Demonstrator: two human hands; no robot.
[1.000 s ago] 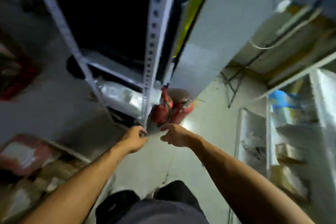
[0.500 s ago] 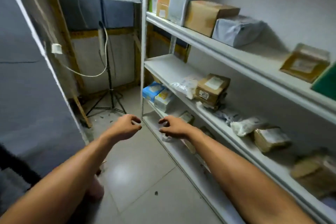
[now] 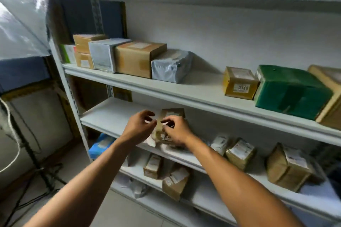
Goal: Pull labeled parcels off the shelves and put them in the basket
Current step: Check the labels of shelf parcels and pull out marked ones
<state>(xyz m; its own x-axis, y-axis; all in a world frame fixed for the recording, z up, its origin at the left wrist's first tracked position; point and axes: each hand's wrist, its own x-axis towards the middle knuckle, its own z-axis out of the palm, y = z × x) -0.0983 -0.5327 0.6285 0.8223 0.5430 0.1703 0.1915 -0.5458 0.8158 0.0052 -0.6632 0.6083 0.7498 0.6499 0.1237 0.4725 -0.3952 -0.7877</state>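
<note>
You turn fast: a second ago you look at a dark rack with both hands near its post, half a second ago you face the white shelves with both hands low and holding nothing, and now you stand close to them with your hands up at the middle shelf. Your left hand and your right hand meet at a small brown box that sits on that shelf, with white bags under and beside it. Your left hand has its fingers curled a little, spread apart, just beside the box, and it holds nothing that you can see. Your right hand lies over the front of the box with fingers bent, but it is too blurry to tell if it grips the box or only touches it. So the search looks over, and the pick looks like it is just starting. The box is not lifted yet. More boxes with labels wait on the top shelf and on the bottom shelf. The basket is not in view, so you may need to turn to find it once you hold the box.
</note>
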